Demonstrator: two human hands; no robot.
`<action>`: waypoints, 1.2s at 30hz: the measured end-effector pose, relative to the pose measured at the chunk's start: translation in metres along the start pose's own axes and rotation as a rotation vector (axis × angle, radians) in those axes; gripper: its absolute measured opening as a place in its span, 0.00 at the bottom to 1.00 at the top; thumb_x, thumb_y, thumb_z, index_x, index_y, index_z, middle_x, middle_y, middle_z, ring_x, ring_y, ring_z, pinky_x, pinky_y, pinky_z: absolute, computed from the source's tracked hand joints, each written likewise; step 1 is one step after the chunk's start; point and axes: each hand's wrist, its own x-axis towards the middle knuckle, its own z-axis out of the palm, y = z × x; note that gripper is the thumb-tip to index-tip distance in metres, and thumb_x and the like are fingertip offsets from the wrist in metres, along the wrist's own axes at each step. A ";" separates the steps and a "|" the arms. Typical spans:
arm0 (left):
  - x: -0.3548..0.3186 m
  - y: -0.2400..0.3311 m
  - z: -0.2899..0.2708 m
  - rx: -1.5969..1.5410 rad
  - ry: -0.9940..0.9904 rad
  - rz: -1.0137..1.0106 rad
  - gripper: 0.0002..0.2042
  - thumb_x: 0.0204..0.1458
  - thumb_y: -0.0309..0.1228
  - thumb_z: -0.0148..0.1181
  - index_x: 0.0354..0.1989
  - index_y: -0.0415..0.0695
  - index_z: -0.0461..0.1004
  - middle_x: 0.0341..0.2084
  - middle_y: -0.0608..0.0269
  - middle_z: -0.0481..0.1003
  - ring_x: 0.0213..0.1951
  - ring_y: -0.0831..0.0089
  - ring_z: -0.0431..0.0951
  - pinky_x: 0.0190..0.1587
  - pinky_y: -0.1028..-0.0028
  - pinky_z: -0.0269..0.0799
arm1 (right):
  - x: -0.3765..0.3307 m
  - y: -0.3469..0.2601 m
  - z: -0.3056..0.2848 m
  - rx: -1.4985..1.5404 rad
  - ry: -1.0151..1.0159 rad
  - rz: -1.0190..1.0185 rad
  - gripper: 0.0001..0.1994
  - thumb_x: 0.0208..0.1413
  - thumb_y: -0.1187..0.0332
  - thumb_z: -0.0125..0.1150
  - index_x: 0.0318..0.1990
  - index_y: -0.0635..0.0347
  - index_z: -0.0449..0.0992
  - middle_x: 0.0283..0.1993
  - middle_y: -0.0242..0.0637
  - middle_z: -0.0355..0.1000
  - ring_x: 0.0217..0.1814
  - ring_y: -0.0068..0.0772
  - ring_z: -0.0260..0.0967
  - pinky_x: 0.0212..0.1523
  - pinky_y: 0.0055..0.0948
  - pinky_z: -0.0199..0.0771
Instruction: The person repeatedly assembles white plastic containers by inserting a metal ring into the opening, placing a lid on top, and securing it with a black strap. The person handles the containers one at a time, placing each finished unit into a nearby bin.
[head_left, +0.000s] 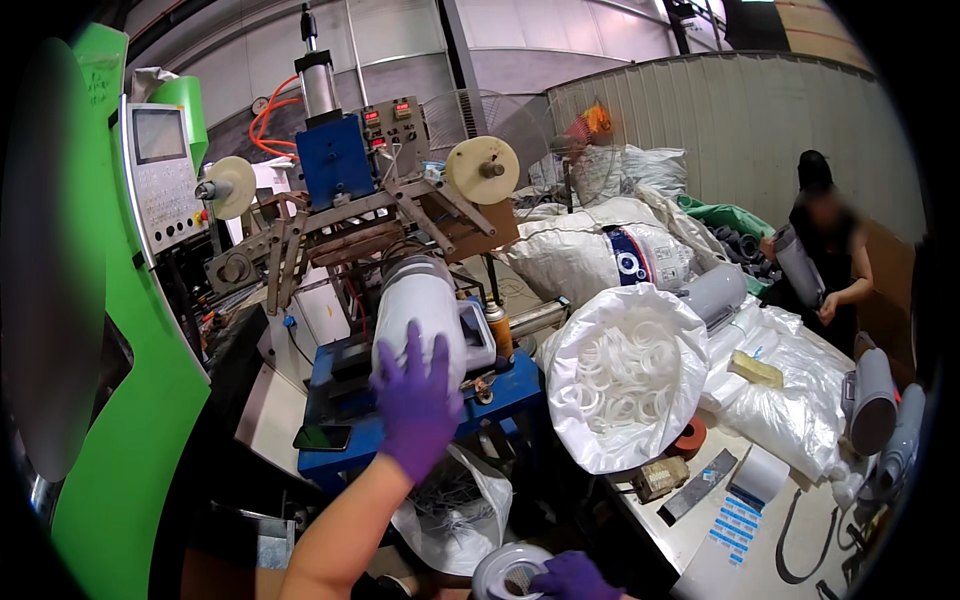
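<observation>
The left forearm comes in from the lower edge, its purple-gloved left hand spread with loose, parted fingers against the pale grey cylinder, which lies over the blue counter in front of the press. At the lower edge, the right hand grips the rim of a grey round container. A phone lies on the counter; beside it, a white bag holds pale rings.

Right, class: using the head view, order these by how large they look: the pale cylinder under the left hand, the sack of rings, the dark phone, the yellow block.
1. Sack of rings
2. Pale cylinder
3. Dark phone and yellow block: too alike to rank
</observation>
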 end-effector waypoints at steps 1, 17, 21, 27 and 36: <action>0.028 0.018 0.019 0.065 -0.104 -0.041 0.37 0.48 0.42 0.67 0.70 0.53 0.64 0.73 0.47 0.55 0.68 0.27 0.57 0.57 0.34 0.66 | -0.004 0.014 0.018 0.026 -0.167 0.036 0.16 0.54 0.43 0.67 0.37 0.43 0.83 0.27 0.40 0.74 0.32 0.44 0.75 0.32 0.43 0.69; -0.010 0.066 0.059 -0.700 -0.593 0.985 0.35 0.47 0.47 0.71 0.66 0.51 0.72 0.63 0.56 0.72 0.67 0.52 0.69 0.67 0.53 0.64 | -0.043 0.078 0.094 0.223 -0.395 0.151 0.23 0.56 0.47 0.64 0.57 0.42 0.81 0.36 0.38 0.77 0.39 0.46 0.77 0.40 0.42 0.74; -0.225 0.039 0.070 -1.004 -0.977 0.889 0.45 0.45 0.58 0.69 0.73 0.55 0.62 0.69 0.43 0.63 0.65 0.46 0.69 0.60 0.48 0.69 | 0.015 0.090 -0.038 -0.125 0.223 0.194 0.12 0.61 0.55 0.61 0.31 0.50 0.79 0.25 0.40 0.74 0.26 0.46 0.74 0.26 0.46 0.71; -0.319 0.057 0.084 -0.888 -0.884 0.885 0.35 0.45 0.52 0.68 0.67 0.72 0.69 0.66 0.47 0.62 0.63 0.35 0.65 0.62 0.40 0.66 | -0.009 0.190 -0.073 -0.716 0.141 0.860 0.11 0.60 0.58 0.54 0.33 0.54 0.76 0.28 0.43 0.80 0.26 0.49 0.80 0.28 0.50 0.75; -0.248 0.035 0.065 -1.070 -0.677 0.597 0.30 0.44 0.51 0.75 0.54 0.47 0.78 0.54 0.45 0.73 0.53 0.45 0.75 0.55 0.49 0.72 | -0.054 0.143 -0.133 0.090 0.397 0.649 0.17 0.64 0.62 0.62 0.56 0.57 0.77 0.45 0.47 0.76 0.48 0.47 0.77 0.52 0.39 0.76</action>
